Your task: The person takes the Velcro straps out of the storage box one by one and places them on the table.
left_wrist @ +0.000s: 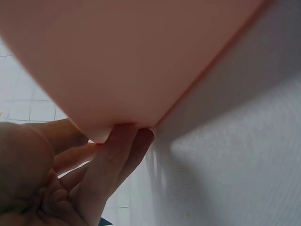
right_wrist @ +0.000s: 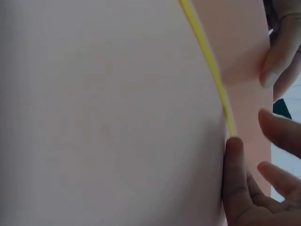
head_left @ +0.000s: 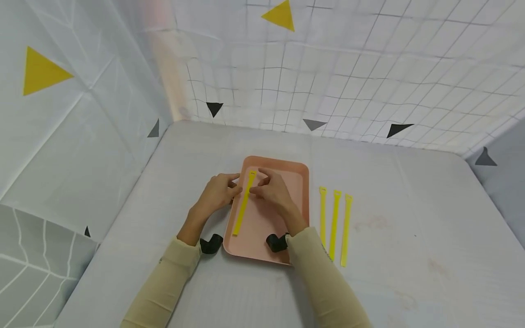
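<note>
A pink rectangular tray (head_left: 262,228) lies on the white table, with a flat yellow strap (head_left: 243,212) along the left side of its floor. The strap has a slotted head at its far end. At the tray's left edge, my left hand (head_left: 216,190) pinches the rim, the thumb at the inner side and several fingers (left_wrist: 120,153) against the outer wall. My right hand (head_left: 276,193) hovers low over the tray. One of its digits (right_wrist: 234,162) touches the strap, while the other fingers stay spread apart and grip nothing.
Right of the tray, three more yellow straps (head_left: 335,223) lie side by side on the table (head_left: 410,255). Black wrist cameras (head_left: 211,244) sit by both cuffs. White sheets with coloured triangles (head_left: 283,16) wall the table at the back and sides.
</note>
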`<act>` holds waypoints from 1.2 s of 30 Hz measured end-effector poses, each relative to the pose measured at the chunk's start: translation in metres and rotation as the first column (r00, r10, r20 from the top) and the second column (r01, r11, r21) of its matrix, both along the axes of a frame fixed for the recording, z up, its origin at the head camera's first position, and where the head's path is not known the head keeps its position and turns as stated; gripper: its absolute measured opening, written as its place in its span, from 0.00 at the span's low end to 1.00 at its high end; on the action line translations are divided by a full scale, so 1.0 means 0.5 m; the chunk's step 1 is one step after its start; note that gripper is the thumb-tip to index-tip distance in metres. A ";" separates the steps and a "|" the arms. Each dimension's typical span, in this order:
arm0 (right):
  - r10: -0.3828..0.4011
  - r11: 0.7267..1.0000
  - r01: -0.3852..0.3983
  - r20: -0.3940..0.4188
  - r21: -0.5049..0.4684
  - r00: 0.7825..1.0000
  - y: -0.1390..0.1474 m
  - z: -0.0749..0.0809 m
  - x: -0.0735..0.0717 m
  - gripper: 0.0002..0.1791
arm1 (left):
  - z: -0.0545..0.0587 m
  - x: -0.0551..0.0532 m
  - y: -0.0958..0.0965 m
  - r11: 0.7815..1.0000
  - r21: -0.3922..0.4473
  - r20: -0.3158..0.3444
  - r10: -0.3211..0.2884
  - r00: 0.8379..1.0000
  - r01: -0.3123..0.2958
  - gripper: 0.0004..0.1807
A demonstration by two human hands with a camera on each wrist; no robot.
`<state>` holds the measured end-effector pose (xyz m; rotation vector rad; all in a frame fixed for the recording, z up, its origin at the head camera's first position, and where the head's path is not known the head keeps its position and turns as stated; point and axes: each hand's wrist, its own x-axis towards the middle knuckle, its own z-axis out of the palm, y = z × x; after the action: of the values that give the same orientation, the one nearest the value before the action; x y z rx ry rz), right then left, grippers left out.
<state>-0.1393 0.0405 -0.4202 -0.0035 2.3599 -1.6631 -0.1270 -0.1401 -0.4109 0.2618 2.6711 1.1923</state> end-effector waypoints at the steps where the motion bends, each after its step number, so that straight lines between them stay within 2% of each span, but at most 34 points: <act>1: 0.017 1.000 -0.017 -0.006 0.017 1.000 0.000 -0.001 -0.003 0.41 | 0.001 0.000 0.000 1.000 -0.002 0.002 0.001 1.000 -0.001 0.29; 6: 0.041 0.998 -0.040 -0.010 0.047 0.999 -0.002 -0.007 -0.013 0.43 | 0.004 0.001 0.000 1.000 0.000 0.016 -0.004 1.000 0.004 0.29; 16: 0.052 0.984 -0.041 -0.055 0.176 0.997 -0.018 -0.022 -0.026 0.43 | 0.003 0.001 0.000 1.000 -0.007 -0.017 -0.004 1.000 0.004 0.28; 23: 0.078 0.953 -0.054 -0.070 0.299 0.994 -0.023 -0.021 -0.032 0.43 | -0.001 -0.002 0.001 1.000 0.005 -0.017 0.000 1.000 0.000 0.28; 28: 0.126 0.924 -0.084 -0.089 0.373 0.988 -0.026 -0.018 -0.035 0.39 | -0.002 -0.003 0.001 1.000 0.007 -0.012 0.001 1.000 -0.001 0.28; 36: 0.118 0.923 -0.073 -0.097 0.378 0.988 -0.026 -0.017 -0.034 0.29 | 0.001 -0.001 0.001 1.000 0.007 -0.013 -0.004 1.000 0.004 0.28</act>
<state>-0.1564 0.0277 -0.4287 -0.1488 2.6823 -1.1764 -0.1275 -0.1398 -0.4104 0.2761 2.6769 1.2025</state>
